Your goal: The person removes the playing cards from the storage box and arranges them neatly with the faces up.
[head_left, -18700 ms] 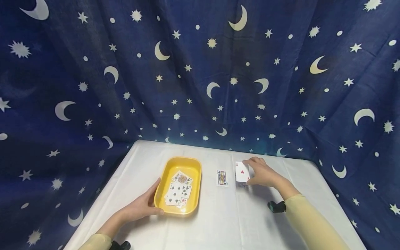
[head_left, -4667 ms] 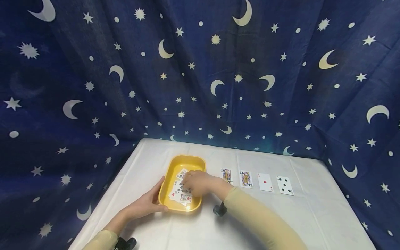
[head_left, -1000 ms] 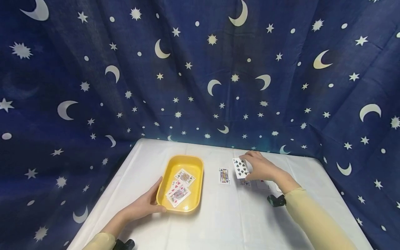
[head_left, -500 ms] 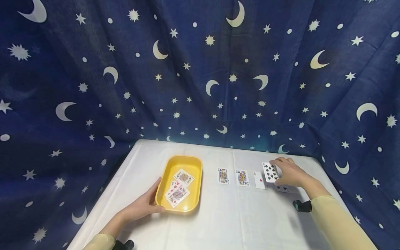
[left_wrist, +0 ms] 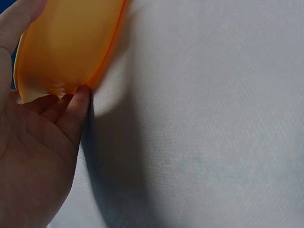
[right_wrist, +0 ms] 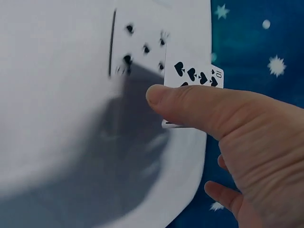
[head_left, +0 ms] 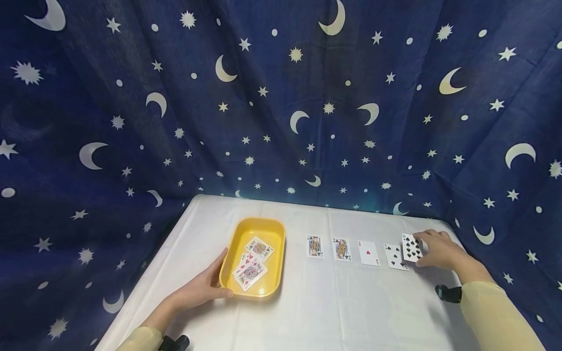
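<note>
1. Yellow tray (head_left: 273, 239): my left hand (head_left: 203, 287) grips its near left corner, I think so it won't slide.
2. My right hand (head_left: 441, 251) pinches the ten card (head_left: 410, 247) by one side, which leaves its black spots showing.
3. That card is just right of the five card (head_left: 395, 256).
4. Gaps in the row of cards (head_left: 342, 249) maybe keep each one easy to see.

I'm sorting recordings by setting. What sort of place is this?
Probably an indoor staged recording corner: a navy moon-and-star curtain hangs behind and to both sides of a table spread with a white tablecloth, where playing cards lie face up.
</note>
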`<state>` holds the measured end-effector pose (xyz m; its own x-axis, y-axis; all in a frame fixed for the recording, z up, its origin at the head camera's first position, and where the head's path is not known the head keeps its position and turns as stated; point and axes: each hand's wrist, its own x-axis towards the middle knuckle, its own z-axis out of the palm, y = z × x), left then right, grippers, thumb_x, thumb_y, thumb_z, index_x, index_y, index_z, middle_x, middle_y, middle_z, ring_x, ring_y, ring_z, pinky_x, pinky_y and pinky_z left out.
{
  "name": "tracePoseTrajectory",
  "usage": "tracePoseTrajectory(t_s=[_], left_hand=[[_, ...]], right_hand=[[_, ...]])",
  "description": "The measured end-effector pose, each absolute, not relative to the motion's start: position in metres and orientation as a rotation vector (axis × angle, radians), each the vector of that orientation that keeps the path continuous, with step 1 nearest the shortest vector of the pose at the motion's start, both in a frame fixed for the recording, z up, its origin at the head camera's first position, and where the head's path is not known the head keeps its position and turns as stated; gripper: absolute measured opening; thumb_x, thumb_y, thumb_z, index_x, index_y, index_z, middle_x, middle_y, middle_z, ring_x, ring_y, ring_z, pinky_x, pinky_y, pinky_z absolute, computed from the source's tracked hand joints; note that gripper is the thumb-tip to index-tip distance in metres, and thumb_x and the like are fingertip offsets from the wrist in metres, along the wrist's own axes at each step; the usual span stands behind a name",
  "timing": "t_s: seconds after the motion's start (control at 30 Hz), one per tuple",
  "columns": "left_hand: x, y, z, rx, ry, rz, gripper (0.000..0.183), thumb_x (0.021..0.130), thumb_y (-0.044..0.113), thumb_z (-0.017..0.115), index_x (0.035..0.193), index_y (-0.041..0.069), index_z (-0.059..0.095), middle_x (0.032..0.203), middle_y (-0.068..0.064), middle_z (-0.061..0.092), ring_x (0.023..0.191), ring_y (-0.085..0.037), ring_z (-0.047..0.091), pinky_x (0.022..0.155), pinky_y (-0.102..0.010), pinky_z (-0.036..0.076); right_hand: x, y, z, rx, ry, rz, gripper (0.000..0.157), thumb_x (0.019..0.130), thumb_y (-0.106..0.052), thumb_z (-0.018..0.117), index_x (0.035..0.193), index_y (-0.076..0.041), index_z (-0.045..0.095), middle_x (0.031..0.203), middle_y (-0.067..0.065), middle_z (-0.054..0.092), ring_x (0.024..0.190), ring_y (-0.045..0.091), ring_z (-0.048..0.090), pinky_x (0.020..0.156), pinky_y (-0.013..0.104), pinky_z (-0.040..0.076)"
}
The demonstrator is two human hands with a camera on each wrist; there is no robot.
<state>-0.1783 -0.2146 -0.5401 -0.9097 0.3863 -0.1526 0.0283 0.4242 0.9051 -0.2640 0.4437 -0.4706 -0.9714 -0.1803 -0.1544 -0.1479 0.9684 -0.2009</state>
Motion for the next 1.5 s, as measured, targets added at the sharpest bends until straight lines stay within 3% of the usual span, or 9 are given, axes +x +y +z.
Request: tracePoseTrajectory(t_s=[0.3,0.5,0.8,1.2,1.5], left_hand=[[-0.180,-0.213,-0.541,0.382,2.363,1.458,0.107,0.075,0.030,0.077,0.148,0.036,-0.001,0.154,0.010,0.000,0.140,-0.015,0.006,0.109,-0.041,0.014],[-0.181,-0.213,-0.539,0.327,2.354,1.453,0.109,0.073,0.030,0.079,0.146,0.041,-0.001,0.152,0.017,0.001,0.138,-0.007,0.006,0.109,-0.035,0.011],[-0.182,-0.212,-0.536,0.331,2.341,1.458,0.109,0.074,0.028,0.079,0.147,0.038,-0.001,0.152,0.017,0.001,0.138,-0.006,0.008,0.108,-0.032,0.011],[-0.180,-0.212,-0.533,0.314,2.361,1.445,0.109,0.072,0.031,0.080,0.147,0.040,0.000,0.152,0.017,0.001,0.138,-0.006,0.007,0.108,-0.034,0.012],[-0.180,-0.214,-0.535,0.333,2.332,1.469,0.108,0.074,0.026,0.078,0.147,0.040,-0.001,0.152,0.016,0.002,0.138,-0.006,0.009,0.107,-0.025,0.014]], right_hand=[[-0.254,0.469,-0.484,-0.110,2.866,-0.208,0.097,0.051,-0.045,0.086,0.126,0.003,0.049,0.121,0.030,0.043,0.105,0.049,0.035,0.080,0.071,0.035],[-0.254,0.472,-0.491,-0.064,2.827,-0.221,0.096,0.051,-0.041,0.087,0.127,0.002,0.048,0.121,0.030,0.041,0.103,0.047,0.036,0.077,0.070,0.037],[-0.262,0.467,-0.489,-0.054,2.706,-0.248,0.088,0.060,-0.029,0.083,0.130,0.005,0.043,0.116,0.031,0.044,0.097,0.043,0.048,0.079,0.066,0.040],[-0.269,0.461,-0.488,0.012,2.653,-0.273,0.086,0.063,-0.022,0.081,0.134,0.001,0.039,0.116,0.030,0.038,0.090,0.040,0.047,0.075,0.068,0.040],[-0.272,0.464,-0.494,0.037,2.648,-0.277,0.086,0.064,-0.018,0.079,0.136,0.001,0.036,0.116,0.032,0.037,0.090,0.041,0.047,0.076,0.067,0.040]])
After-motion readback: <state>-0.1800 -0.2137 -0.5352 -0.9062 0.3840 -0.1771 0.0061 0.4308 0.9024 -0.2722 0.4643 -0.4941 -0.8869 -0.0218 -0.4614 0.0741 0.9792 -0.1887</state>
